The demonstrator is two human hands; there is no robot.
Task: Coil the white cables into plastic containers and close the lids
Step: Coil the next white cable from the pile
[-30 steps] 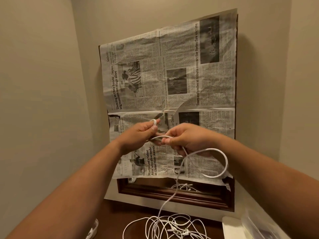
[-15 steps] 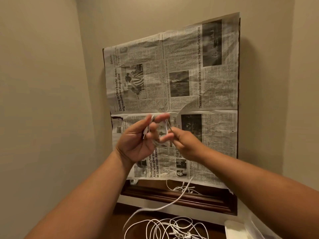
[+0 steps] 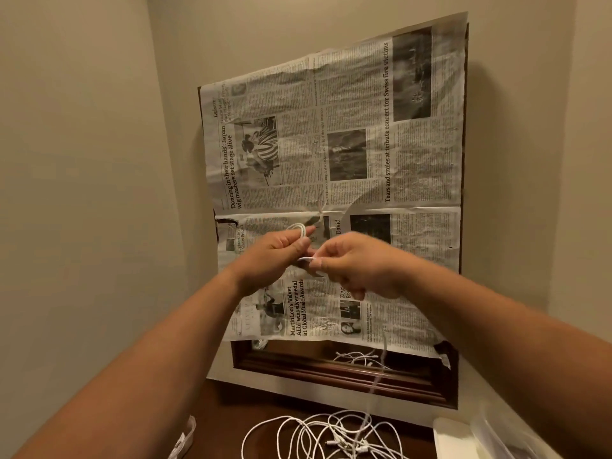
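White cord occupies both hands in the head view, the only one there is. The left hand (image 3: 273,256) is held up in front of a newspaper sheet (image 3: 347,144) that covers a wood-framed mirror (image 3: 331,379). Its fingers (image 3: 299,243) are clenched on a small coil (image 3: 297,227) of white cable, whose loops stick out above the knuckles. The right hand (image 3: 359,265), just beside it, pinches the free run (image 3: 306,259) of the same cable between thumb and forefinger, so both hands are grasping one cable. From under the right hand a blurred strand (image 3: 379,369) drops toward the table (image 3: 251,412), where a loose tangle of white cables (image 3: 331,435) lies.

By my reading the job is at an early stage. The coil has only a few turns, and much of that cable appears to hang unwound below. At the lower right edge a clear plastic container (image 3: 493,438) and a white piece (image 3: 452,438) beside it are cropped. Whether the container is open, or holds any cable, I cannot tell. What is left, as I judge it, is to finish winding, put the coil in a container, press on the lid, and repeat for the tangle.
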